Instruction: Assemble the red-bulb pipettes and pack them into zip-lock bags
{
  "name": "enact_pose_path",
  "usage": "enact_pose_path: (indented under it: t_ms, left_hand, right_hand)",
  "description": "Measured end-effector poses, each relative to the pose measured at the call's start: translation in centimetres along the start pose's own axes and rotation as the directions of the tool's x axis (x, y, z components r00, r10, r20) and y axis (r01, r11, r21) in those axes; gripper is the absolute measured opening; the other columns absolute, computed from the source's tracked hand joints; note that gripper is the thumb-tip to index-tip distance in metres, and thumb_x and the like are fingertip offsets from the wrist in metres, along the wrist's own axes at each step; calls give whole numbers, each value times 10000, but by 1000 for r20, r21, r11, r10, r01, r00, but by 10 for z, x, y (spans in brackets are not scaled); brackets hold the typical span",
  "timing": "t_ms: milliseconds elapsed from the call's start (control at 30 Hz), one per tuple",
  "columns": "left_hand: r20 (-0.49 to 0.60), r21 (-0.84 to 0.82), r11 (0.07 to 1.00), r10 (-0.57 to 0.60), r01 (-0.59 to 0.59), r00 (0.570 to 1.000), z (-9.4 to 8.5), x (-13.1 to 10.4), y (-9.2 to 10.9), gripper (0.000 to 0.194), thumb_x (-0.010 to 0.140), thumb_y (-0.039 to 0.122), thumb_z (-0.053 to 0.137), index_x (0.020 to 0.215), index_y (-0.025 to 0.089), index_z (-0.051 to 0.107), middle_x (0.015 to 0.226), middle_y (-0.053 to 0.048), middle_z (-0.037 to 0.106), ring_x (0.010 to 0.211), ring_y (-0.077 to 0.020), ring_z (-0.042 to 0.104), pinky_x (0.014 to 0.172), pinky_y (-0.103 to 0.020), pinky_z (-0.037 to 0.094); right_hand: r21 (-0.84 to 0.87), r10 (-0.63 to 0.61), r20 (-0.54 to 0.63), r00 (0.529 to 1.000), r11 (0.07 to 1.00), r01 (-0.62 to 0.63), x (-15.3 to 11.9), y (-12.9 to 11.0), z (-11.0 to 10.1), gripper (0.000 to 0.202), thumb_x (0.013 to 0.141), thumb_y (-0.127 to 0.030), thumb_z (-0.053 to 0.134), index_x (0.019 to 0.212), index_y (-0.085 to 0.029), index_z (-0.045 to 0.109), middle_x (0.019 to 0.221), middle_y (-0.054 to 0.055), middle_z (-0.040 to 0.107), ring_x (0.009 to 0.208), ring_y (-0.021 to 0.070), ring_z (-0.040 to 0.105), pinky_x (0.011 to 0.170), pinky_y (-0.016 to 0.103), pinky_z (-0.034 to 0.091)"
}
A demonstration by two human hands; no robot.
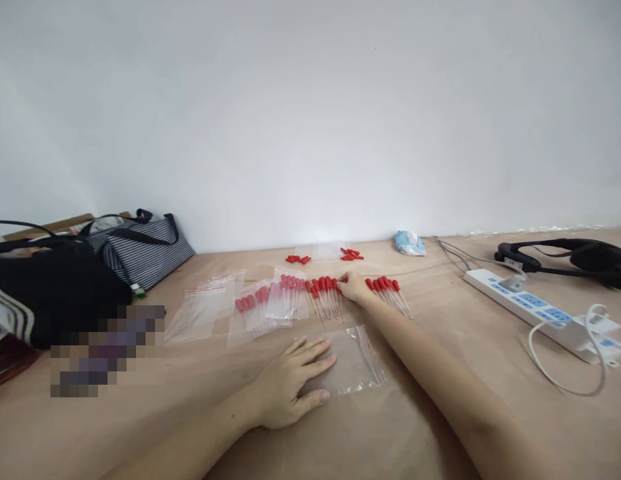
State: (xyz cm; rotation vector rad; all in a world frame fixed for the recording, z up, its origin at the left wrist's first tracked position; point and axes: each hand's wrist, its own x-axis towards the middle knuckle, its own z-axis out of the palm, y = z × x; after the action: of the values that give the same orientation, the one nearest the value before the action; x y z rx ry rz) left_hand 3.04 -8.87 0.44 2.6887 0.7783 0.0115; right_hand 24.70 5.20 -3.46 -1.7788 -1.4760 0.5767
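My left hand lies with fingers spread over the left edge of a clear zip bag on the table. Beyond it, my right hand has its fingertips pressed together at the right end of a row of red-capped droppers; what they pinch is hidden. Another group of droppers lies to the right of that hand. Left of the row, bags with red-capped droppers overlap beside flat bags without droppers.
Loose red caps and clear tubes lie near the wall. A blue-white packet, a power strip with cables and a black headset are at right. Striped and black bags stand at left.
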Motion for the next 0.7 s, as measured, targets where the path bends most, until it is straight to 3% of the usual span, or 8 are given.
enact_pose_path:
  t_ms: [133,267,333,400,533,700]
  left_hand:
    - [-22,-20,1000,7,-7,1000,2,1,-2,497,866,446,374,1325,275,287,1413,-46,220,1297,-227,188,1054,-487,142]
    - [-34,-18,1000,2,-3,999,3,0,-3,491,865,444,378,1322,285,292,1412,-39,228,1297,-229,192,1052,-489,151]
    - [-43,-16,1000,-2,1,999,3,0,-2,485,864,432,388,1318,289,299,1409,-34,240,1294,-227,203,1050,-486,163]
    - [-51,-14,1000,-4,3,999,3,1,-1,482,861,429,397,1314,293,306,1409,-31,241,1292,-227,212,1048,-485,170]
    - [-60,-16,1000,-8,7,998,4,1,-3,485,856,440,402,1311,296,313,1411,-35,237,1290,-232,218,1047,-486,170]
    - [-90,-29,1000,9,-12,996,6,2,-6,490,846,432,430,1305,297,325,1405,-34,255,1281,-243,241,1043,-489,172]
  right_hand:
    - [94,13,-59,998,996,-7,-8,6,-13,129,714,-179,498,805,-139,580,731,53,632,677,164,596,600,255,451]
    - [215,-43,-175,984,973,81,-35,20,-42,243,800,-295,410,1009,-180,456,770,11,582,581,107,553,530,230,440]
    - [418,-83,-297,951,885,207,-55,31,-58,282,799,-387,417,1006,-196,424,720,-17,538,505,91,506,461,217,411]
    - [537,-44,-334,942,812,228,-75,42,-70,315,775,-460,448,962,-207,425,649,-45,495,450,77,455,416,203,380]
    - [672,28,-273,962,720,170,-103,52,-76,388,702,-529,534,905,-214,436,602,-62,475,442,74,449,393,197,365]
    - [755,55,-184,981,647,105,-117,42,-65,450,639,-561,582,879,-218,420,643,-60,497,479,75,486,439,215,416]
